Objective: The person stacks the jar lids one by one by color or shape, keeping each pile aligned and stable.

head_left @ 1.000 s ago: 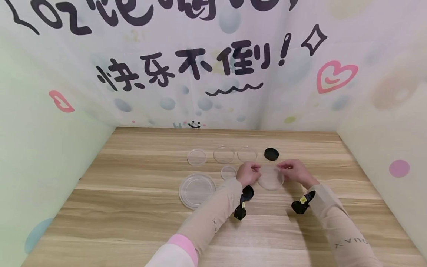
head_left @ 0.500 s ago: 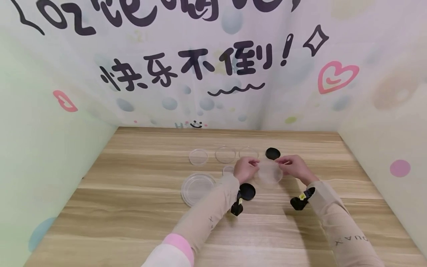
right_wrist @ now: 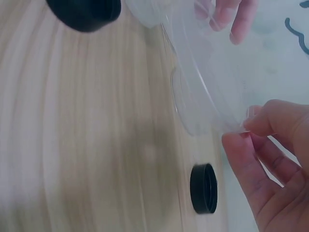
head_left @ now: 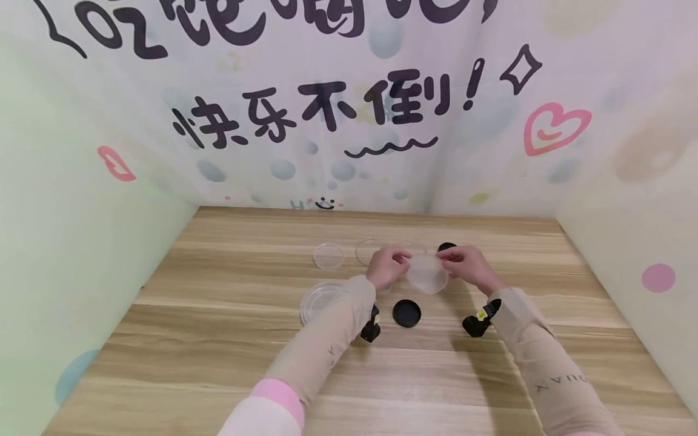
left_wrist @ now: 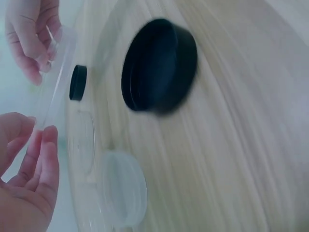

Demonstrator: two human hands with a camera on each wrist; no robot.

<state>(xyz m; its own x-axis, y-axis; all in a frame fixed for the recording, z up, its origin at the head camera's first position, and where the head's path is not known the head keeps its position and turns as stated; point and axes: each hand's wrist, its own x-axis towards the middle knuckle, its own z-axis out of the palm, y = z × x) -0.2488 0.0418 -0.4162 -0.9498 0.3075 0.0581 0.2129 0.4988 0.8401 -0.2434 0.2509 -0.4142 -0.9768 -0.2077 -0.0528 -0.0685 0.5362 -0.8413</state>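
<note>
Both hands pinch a clear round plastic lid [head_left: 428, 277] at opposite edges, raised over the table and tilted. My left hand [head_left: 386, 267] has its left edge between thumb and fingers; my right hand [head_left: 468, 266] holds the right edge the same way. In the right wrist view the right thumb and fingertips [right_wrist: 234, 140] meet at the lid's rim. A shallow black lid [head_left: 407, 313] lies on the table in front of the hands, hollow side up. Another black lid [head_left: 447, 247] stands behind the right hand, partly hidden by it.
A large clear lid [head_left: 315, 300] lies at left, partly under the left sleeve [head_left: 322, 342] in this view. A smaller clear lid [head_left: 329, 256] sits farther back. More clear round pieces [left_wrist: 82, 142] are partly hidden behind the hands. A printed cloth [head_left: 327, 109] hangs behind the table.
Both hands have moved left and a little farther back, carrying the clear lid. The front black lid has come out fully from behind the left wrist. The head view has shifted slightly.
</note>
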